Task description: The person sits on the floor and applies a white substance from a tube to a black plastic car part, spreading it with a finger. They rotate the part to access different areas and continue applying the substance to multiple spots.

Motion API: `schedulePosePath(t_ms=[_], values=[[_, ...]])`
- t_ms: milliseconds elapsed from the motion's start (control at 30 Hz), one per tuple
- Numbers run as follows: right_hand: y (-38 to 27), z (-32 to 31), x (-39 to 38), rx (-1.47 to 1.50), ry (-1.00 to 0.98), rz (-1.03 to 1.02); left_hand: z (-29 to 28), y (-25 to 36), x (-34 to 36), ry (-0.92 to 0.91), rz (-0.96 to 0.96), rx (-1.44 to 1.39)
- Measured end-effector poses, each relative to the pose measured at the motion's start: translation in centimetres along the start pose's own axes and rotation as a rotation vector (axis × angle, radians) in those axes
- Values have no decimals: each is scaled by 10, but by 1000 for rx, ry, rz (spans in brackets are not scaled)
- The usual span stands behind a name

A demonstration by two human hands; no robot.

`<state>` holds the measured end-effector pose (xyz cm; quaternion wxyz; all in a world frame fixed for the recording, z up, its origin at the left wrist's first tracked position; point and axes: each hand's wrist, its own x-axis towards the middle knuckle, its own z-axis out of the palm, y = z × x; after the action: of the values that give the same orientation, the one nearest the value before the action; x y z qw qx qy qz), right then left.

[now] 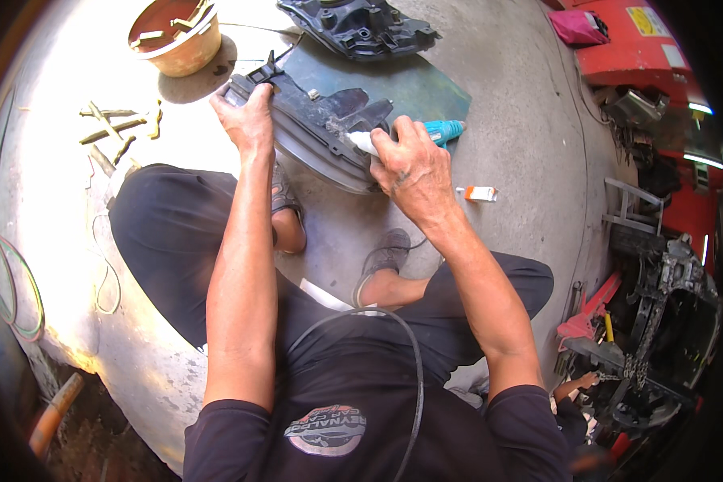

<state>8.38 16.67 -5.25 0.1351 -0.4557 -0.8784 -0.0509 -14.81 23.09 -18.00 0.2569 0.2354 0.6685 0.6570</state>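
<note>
While left hand [249, 120] steadies dark plastic headlight housing [313, 132], right hand [414, 169] works.
Left fingers curl over housing edge; right fingers clamp a white-tipped teal tool [426, 132].

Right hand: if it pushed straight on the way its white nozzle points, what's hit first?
Likely the dark plastic housing: the right hand holds a teal tool whose white tip already sits at its surface. Depth is unclear.

You sit on a grey concrete floor [530, 120], and on it lie a dark green mat [426, 88] at twelve o'clock, a tan bucket [177, 36] at eleven, some thin metal bits [116, 128] at ten, and a small orange-and-white box [480, 194] at two.
</note>
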Motion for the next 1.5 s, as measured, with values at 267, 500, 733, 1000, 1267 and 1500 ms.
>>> schedulePosePath(t_ms=[267, 500, 733, 1000, 1267, 1500], values=[[1, 2, -3, 39, -88, 68, 0, -1, 0, -4, -4, 15], [1, 0, -4, 35, -94, 78, 0, 1, -1, -1, -41, -19], [2, -2, -3, -7, -28, 13, 0, -6, 3, 3, -3, 3], [2, -4, -4, 9, -35, 13, -1, -3, 2, -3, -20, -9], [3, -4, -7, -1, -32, 7, -1, 4, -1, -18, -28, -44], [6, -4, -8, -16, -40, 12, 0, 5, -2, -9, -4, -47]])
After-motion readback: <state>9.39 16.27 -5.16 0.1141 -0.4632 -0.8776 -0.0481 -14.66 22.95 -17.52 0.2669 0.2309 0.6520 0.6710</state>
